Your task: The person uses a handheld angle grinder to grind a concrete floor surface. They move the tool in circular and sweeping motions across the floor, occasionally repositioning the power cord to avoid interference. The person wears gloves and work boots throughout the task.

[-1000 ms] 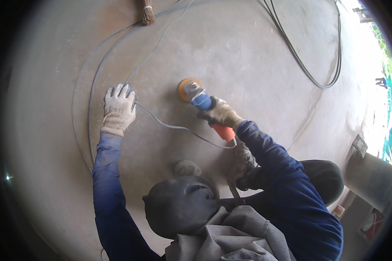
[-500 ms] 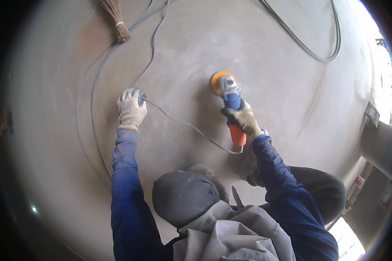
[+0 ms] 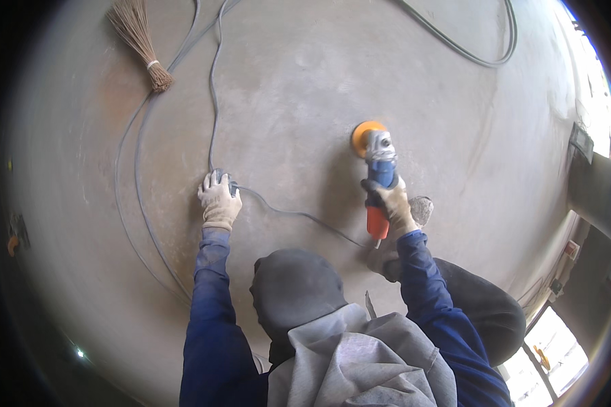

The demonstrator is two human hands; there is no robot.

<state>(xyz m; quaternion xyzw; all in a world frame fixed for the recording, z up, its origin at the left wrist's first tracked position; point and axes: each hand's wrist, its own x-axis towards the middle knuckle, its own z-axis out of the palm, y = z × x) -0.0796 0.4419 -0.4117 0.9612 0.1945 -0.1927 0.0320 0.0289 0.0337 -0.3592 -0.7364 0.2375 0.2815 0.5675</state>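
Observation:
My right hand [image 3: 395, 203], in a pale glove, is closed round the body of a blue and orange angle grinder [image 3: 381, 168]. The grinder's round yellow-orange disc [image 3: 361, 140] lies against the grey floor, ahead and right of centre. My left hand [image 3: 218, 205], gloved too, rests on the floor to the left. Its fingers are curled over a small dark cord connector [image 3: 232, 186], partly hidden by the glove. From this piece a grey cord [image 3: 288, 212] runs across to the grinder's rear end, and another length leads away toward the far edge.
A bundled twig broom [image 3: 141, 41] lies at the far left, across loose cables [image 3: 138, 159]. A looped cable [image 3: 468, 60] lies at the far right. Close to my right hand are a shoe [image 3: 421, 210] and a bent dark-trousered knee [image 3: 478, 308]. Covered head in dark cloth [image 3: 295, 288] fills the near middle.
The grinder has moved to the right over the floor, my right hand still round it. My left hand has shifted right and nearer with the connector. The view has turned slightly.

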